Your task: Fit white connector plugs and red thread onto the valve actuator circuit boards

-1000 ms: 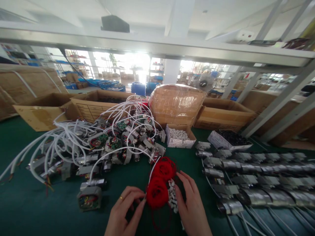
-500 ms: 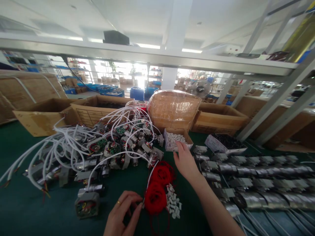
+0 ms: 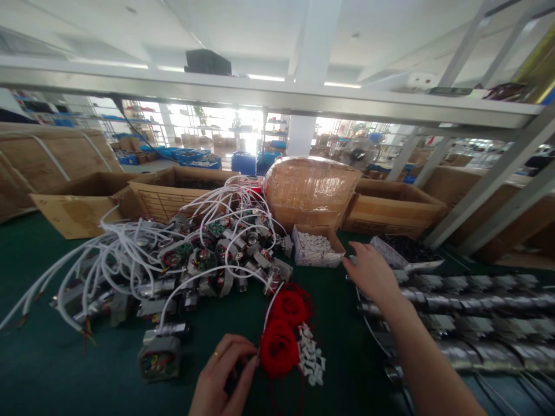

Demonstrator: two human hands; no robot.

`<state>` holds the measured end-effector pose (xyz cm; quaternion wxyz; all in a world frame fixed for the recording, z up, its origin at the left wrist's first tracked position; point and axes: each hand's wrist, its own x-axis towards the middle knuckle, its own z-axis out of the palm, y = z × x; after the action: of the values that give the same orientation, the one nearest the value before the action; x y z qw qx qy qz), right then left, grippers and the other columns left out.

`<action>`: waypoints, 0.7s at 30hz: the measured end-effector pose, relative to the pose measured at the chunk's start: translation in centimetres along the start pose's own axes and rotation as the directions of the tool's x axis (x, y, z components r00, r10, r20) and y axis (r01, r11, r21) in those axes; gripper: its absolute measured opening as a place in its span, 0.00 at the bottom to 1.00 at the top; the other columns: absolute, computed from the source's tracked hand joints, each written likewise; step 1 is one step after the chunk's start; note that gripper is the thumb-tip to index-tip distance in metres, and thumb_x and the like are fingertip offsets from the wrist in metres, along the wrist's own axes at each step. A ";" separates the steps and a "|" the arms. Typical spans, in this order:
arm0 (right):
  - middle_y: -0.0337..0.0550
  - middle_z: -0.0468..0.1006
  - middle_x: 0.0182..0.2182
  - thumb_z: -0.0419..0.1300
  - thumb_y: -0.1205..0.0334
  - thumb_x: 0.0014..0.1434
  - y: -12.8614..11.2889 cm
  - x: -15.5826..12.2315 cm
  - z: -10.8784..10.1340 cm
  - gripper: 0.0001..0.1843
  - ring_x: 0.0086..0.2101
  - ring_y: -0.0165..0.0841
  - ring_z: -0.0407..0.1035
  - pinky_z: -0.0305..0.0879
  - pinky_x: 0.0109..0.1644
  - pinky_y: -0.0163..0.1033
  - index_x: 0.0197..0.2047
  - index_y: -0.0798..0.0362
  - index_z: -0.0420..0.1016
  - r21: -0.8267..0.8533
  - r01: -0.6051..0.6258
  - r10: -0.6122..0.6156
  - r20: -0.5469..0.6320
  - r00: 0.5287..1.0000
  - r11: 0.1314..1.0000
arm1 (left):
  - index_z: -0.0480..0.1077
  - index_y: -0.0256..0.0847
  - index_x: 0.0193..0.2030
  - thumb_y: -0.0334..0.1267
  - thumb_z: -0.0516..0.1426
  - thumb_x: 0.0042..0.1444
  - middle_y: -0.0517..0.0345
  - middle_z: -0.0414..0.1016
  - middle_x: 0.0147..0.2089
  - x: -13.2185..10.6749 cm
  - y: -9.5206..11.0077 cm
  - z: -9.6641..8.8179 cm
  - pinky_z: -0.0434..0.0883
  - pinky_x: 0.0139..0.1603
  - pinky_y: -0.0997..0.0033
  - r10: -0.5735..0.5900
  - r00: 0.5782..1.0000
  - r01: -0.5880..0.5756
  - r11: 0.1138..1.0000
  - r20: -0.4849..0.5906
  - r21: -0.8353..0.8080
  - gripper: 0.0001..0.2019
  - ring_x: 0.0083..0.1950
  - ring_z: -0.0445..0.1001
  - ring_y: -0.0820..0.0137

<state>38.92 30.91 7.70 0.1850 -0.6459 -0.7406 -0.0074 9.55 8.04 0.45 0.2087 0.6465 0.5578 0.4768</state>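
My left hand [image 3: 228,372], near the front of the table, is closed in a pinch on the end of a white cable [image 3: 267,312]. Right beside its fingertips lie two coils of red wire [image 3: 280,348], with a small pile of white plastic pieces [image 3: 311,358] to their right. Farther back, my right hand [image 3: 370,271] reaches over the left end of the rows of metal motors [image 3: 463,301]. Its thumb and fingers are apart, close to a grey motor housing that it partly covers; whether it touches the housing I cannot tell.
A heap of motors with exposed circuit boards [image 3: 217,260] and white cables fills the left. Small boxes hold white pieces [image 3: 318,257] and black parts [image 3: 407,266]. Behind stand cardboard cartons [image 3: 82,211] and a plastic-wrapped carton [image 3: 310,193]. A metal shelf beam [image 3: 277,104] crosses above.
My right hand has moved right, from the box of white pieces to the left end of the motor rows. My left hand keeps its pinch on the white cable.
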 end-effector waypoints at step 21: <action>0.68 0.69 0.62 0.64 0.60 0.62 2.5 -1.3 -1.1 0.31 0.62 0.53 0.65 0.63 0.67 0.54 0.65 0.65 0.67 -0.005 0.132 -0.132 -0.003 0.991 0.991 | 0.75 0.45 0.43 0.36 0.56 0.70 0.57 0.75 0.43 0.2 0.6 0.1 0.72 0.40 0.76 -0.036 0.999 0.036 0.999 0.003 -0.019 0.06 0.41 0.77 0.69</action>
<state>41.74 29.78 7.77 0.1838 -0.5960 -0.7813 -0.0226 9.96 8.04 0.95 0.2239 0.6350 0.5645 0.4775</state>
